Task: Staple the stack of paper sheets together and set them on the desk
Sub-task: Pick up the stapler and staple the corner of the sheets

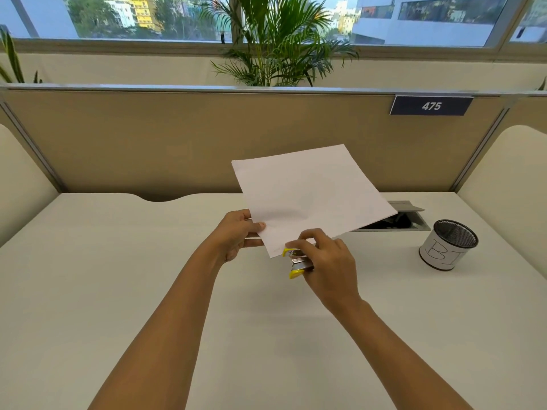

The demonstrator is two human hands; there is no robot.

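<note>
Stapler (pixel 297 261) on paper stack (pixel 310 196) corner

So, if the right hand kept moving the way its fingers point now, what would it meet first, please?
Most likely the paper stack: the right hand already has the yellow stapler at its near corner. Depth is hard to judge.
</note>
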